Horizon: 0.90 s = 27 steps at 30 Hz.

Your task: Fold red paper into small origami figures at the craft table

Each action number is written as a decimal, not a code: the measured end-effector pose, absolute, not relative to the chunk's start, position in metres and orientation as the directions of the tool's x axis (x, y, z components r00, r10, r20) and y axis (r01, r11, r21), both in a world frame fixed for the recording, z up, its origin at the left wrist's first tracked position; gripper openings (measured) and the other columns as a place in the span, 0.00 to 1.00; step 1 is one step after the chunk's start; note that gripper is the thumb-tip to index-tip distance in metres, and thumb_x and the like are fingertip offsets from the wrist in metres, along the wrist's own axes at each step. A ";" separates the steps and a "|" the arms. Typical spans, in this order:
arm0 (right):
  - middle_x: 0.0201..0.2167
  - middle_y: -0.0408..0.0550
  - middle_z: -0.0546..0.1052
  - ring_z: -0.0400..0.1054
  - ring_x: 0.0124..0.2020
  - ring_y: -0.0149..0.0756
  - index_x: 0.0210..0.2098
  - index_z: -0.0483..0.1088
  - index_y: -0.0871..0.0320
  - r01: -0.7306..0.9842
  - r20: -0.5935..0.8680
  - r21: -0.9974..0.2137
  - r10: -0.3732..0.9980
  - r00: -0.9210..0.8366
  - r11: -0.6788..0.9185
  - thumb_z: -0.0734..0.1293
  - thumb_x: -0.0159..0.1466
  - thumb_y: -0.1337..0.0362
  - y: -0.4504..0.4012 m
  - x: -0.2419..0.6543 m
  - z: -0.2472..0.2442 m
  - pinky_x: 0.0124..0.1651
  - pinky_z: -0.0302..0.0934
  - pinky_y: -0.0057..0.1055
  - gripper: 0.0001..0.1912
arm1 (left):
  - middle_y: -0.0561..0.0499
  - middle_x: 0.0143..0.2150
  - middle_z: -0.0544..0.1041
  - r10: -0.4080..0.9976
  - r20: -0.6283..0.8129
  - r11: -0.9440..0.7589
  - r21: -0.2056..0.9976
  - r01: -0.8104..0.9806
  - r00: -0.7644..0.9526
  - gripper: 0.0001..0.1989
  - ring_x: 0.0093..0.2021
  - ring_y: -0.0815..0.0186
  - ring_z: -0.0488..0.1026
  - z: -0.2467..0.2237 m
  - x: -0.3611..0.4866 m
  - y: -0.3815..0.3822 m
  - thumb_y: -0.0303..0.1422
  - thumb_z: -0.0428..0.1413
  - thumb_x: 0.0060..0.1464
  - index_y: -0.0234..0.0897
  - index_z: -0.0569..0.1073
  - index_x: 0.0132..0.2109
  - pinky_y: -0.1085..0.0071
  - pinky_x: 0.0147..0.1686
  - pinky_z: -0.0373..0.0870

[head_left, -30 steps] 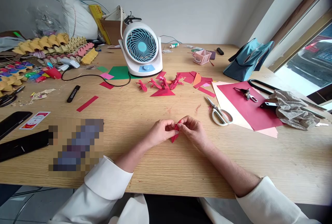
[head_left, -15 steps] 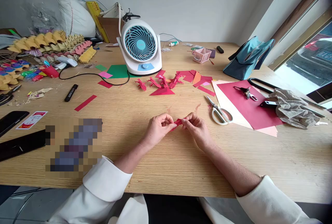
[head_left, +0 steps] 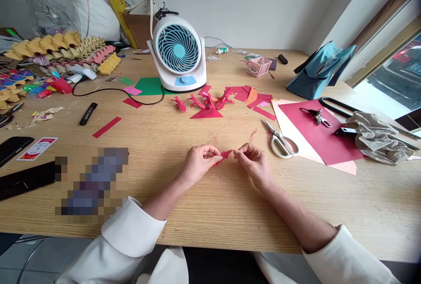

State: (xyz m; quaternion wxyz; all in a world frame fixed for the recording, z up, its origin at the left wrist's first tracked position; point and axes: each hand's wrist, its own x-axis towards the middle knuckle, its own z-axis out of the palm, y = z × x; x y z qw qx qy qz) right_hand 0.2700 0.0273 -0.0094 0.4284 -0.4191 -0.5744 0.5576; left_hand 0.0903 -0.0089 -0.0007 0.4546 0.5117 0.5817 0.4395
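A small folded piece of red paper (head_left: 225, 156) is pinched between the thumb and fingers of my left hand (head_left: 204, 161). My right hand (head_left: 251, 161) is closed in a pinch at the pointed right tip of that paper; whether its fingertips grip the tip is too small to tell. Beyond my hands, several folded red paper figures (head_left: 207, 102) stand in a group in front of the white fan (head_left: 179, 56). White-handled scissors (head_left: 282, 142) lie open-bladed to the right of my right hand.
Red sheets (head_left: 319, 133) lie at the right under keys, near a crumpled grey cloth (head_left: 378, 137). A teal bag (head_left: 319, 71) stands behind. At the left are a black marker (head_left: 88, 114), a red strip (head_left: 107, 127) and a phone (head_left: 15, 150).
My right hand has moved slightly right, from over the red paper to its tip, so more of the paper shows. The camera view has shifted a little.
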 end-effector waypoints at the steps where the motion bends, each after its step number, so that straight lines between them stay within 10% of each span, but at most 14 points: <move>1: 0.20 0.40 0.65 0.53 0.20 0.27 0.25 0.66 0.57 0.017 0.025 -0.999 0.958 -0.287 0.031 0.71 0.57 0.49 0.029 0.271 -0.009 0.23 0.47 0.28 0.19 | 0.51 0.25 0.76 0.995 -0.072 0.084 0.972 0.219 -0.063 0.09 0.25 0.70 0.70 -0.001 0.090 -0.009 0.35 0.63 0.47 0.34 0.76 0.31 0.75 0.27 0.65; 17: 0.16 0.37 0.60 0.47 0.18 0.26 0.25 0.65 0.57 0.158 -0.054 -0.987 0.939 -0.340 0.001 0.70 0.55 0.43 0.036 0.279 -0.008 0.21 0.40 0.28 0.23 | 0.53 0.24 0.74 0.997 -0.055 0.066 0.962 0.266 -0.049 0.06 0.24 0.71 0.66 0.005 0.094 -0.010 0.33 0.63 0.46 0.34 0.76 0.30 0.75 0.26 0.61; 27: 0.24 0.44 0.71 0.60 0.24 0.30 0.31 0.71 0.60 0.337 0.024 -0.918 0.875 -0.483 0.211 0.65 0.62 0.59 0.030 0.282 0.005 0.28 0.52 0.30 0.10 | 0.55 0.21 0.72 0.997 -0.068 0.070 0.925 0.374 -0.020 0.03 0.22 0.72 0.64 0.008 0.094 -0.011 0.30 0.62 0.47 0.34 0.76 0.29 0.75 0.24 0.59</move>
